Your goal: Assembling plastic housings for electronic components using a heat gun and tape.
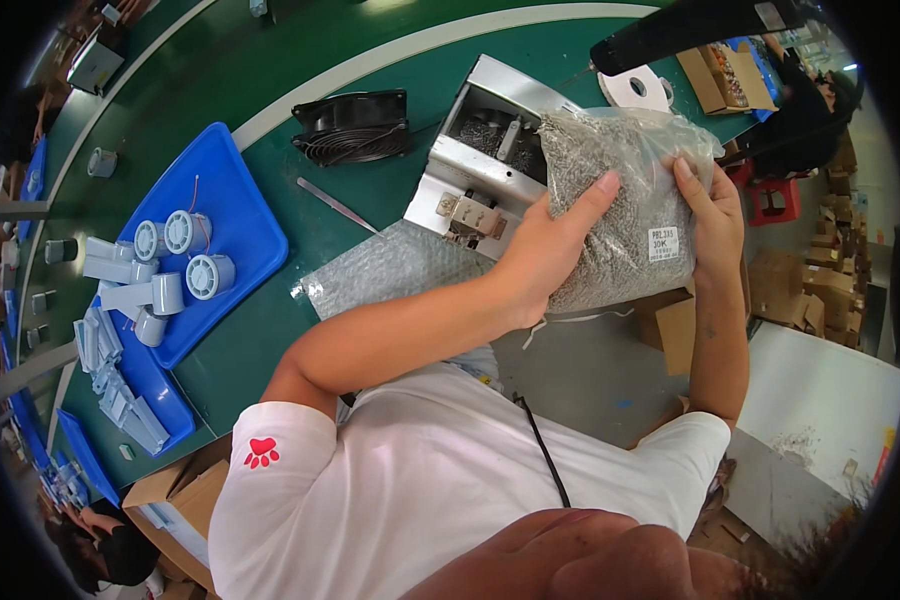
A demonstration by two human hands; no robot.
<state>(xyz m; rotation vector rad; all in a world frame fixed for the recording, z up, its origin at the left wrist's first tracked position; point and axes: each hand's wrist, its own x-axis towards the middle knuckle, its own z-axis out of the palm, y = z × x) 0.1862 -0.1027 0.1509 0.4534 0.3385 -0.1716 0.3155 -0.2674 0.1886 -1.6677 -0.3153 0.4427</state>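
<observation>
A clear plastic bag (610, 260) packed with tiny grey metal pieces, apparently screws, is held up between my two hands, with a white label on its side. My left hand (555, 245) grips the bag's left side, thumb lying over the plastic. On the opposite side my right hand (715, 215) clasps it near the upper corner, thumb pressed in front. Just behind and left of the bag stands a metal box-shaped screw feeder (470, 180). Small dark pieces lie in its hopper, partly hidden by the bag.
A black fan (350, 127), tweezers (336, 206) and bubble wrap (390, 268) lie on the green bench. Blue trays (260, 215) at left carry white round fans and light-blue parts. A black powered-tool-like object (690, 35) juts in above a tape roll (638, 88) and a cardboard box (725, 80).
</observation>
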